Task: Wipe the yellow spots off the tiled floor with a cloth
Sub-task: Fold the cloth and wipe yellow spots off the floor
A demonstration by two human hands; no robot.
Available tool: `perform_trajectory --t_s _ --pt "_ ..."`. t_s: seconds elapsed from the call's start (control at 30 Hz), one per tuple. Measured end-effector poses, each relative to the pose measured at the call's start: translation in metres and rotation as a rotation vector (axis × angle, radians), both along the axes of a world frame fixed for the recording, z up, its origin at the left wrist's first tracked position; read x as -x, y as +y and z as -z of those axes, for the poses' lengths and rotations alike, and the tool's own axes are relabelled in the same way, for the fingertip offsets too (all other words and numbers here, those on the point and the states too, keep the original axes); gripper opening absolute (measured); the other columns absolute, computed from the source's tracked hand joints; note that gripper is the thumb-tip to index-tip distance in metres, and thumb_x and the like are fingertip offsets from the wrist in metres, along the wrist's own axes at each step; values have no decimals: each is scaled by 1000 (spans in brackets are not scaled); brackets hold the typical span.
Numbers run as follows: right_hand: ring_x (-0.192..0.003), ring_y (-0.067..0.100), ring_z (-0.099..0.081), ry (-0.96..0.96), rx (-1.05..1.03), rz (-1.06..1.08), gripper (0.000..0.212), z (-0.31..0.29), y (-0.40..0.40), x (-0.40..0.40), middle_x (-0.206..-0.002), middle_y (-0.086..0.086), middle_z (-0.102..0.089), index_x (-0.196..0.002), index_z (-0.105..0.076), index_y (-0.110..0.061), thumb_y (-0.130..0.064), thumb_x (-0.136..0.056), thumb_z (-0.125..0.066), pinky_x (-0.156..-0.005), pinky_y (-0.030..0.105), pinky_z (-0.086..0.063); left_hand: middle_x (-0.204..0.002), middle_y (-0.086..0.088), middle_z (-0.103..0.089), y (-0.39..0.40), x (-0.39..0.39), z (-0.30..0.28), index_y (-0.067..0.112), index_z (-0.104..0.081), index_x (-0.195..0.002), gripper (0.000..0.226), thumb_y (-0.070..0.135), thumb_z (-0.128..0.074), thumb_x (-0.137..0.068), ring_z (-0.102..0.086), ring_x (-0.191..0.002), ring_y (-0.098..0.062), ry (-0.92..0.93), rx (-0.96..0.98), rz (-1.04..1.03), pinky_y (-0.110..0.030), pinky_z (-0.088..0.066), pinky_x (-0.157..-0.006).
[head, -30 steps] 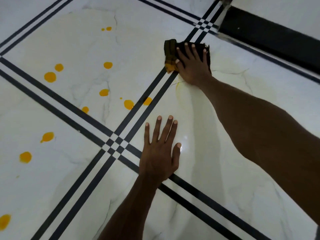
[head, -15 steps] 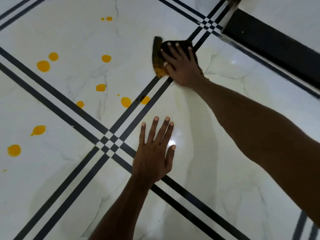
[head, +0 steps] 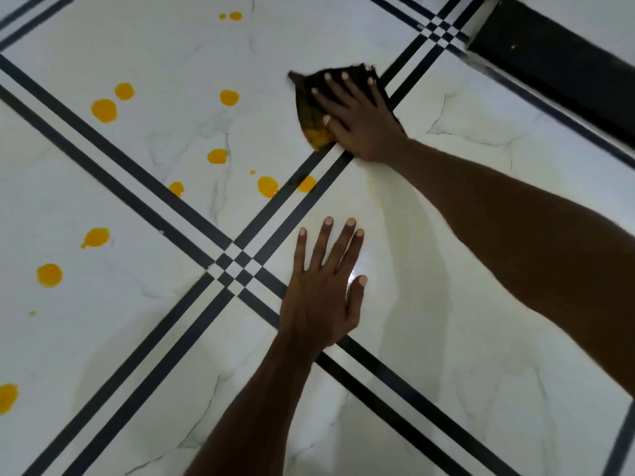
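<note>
My right hand (head: 357, 118) lies flat on a dark cloth (head: 311, 111), pressing it onto the white tiled floor (head: 165, 46); the cloth's near corner is stained yellow. Several yellow spots dot the tiles to its left, the closest being one (head: 229, 97) beside the cloth, and two (head: 268, 186) (head: 306, 183) near the black stripes just below it. More spots (head: 104, 110) (head: 49, 275) lie farther left. A faint yellowish smear (head: 405, 214) streaks the tile under my right forearm. My left hand (head: 323, 286) rests palm down on the floor with fingers spread, holding nothing.
Paired black stripes (head: 240, 266) cross the floor in an X near my left hand. A black skirting band (head: 556, 67) along a white wall closes off the upper right.
My right hand has slid the cloth leftward off the black stripes onto the spotted tile. My left hand has stayed planted on the floor.
</note>
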State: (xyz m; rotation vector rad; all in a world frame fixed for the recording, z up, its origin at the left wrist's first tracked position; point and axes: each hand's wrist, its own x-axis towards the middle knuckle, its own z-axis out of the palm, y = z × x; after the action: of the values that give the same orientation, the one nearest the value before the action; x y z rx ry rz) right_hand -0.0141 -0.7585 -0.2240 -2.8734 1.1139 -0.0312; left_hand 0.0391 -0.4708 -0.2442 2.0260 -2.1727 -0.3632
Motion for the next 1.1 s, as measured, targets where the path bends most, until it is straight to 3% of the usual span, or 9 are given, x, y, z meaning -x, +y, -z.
perform_trajectory --t_s 0.1,0.3,0.43,0.53,0.73,0.83,0.93,1.03,1.1 --pt "-163 20 -8 57 60 -177 56 3 6 52 -176 -3 -16 -166 -20 -34 -48 -112 -15 -131 51 -3 -177 -2 -4 2 1 1 19 -14 -168 69 50 -30 -108 3 -165 -27 10 21 -7 -59 -10 -130" --pt "-163 32 -5 -20 -83 378 62 -6 -31 32 -176 6 -9 -167 -15 -31 -48 -108 -17 -129 60 1 -177 -2 -6 2 0 8 19 -16 -168 69 51 -31 -108 1 -165 -27 6 59 -11 -60 -9 -130" --pt "-162 30 -16 -47 30 5 57 3 13 19 -174 5 -22 -165 -28 -27 -43 -111 -22 -130 58 -9 -177 -2 -9 2 -1 8 18 -18 -167 68 49 -32 -108 -1 -165 -27 18 86 -11 -59 -10 -130" --pt "-163 18 -2 5 18 -196 56 4 29 58 -176 -1 -14 -167 -18 -29 -43 -113 -18 -132 47 -3 -177 -3 -11 4 0 6 17 -20 -167 67 48 -32 -108 -2 -165 -27 26 109 -12 -59 -11 -130" --pt "-163 34 -11 -69 -35 327 62 -1 9 30 -175 8 -16 -167 -20 -26 -48 -109 -19 -130 58 -9 -177 -2 -11 3 0 9 18 -20 -167 67 49 -30 -108 -2 -165 -27 9 110 -9 -59 -9 -130" --pt "-162 29 -15 -82 39 -29 58 4 51 32 -174 7 -23 -165 -30 -26 -44 -110 -22 -130 56 -14 -177 -1 -9 3 0 7 18 -18 -167 68 50 -29 -108 0 -165 -26 -2 107 -2 -59 -9 -130" --pt "-162 18 -4 1 39 -284 56 5 59 75 -176 -1 -15 -167 -19 -32 -46 -112 -19 -131 47 -3 -177 -1 -9 3 -1 7 17 -16 -168 68 49 -28 -108 0 -165 -26 -18 108 4 -59 -8 -130" --pt "-162 30 -16 -66 53 75 56 3 32 84 -174 4 -22 -165 -25 -30 -46 -112 -25 -130 57 -11 -177 -1 -8 3 -1 8 18 -15 -168 68 49 -27 -108 0 -165 -26 -17 105 8 -59 -7 -131" --pt "-163 32 -10 -95 -43 335 58 0 31 63 -176 6 -15 -167 -20 -29 -46 -111 -22 -130 59 -7 -177 -1 -7 3 -1 8 19 -14 -168 69 49 -27 -108 1 -165 -27 -23 98 9 -59 -7 -131"
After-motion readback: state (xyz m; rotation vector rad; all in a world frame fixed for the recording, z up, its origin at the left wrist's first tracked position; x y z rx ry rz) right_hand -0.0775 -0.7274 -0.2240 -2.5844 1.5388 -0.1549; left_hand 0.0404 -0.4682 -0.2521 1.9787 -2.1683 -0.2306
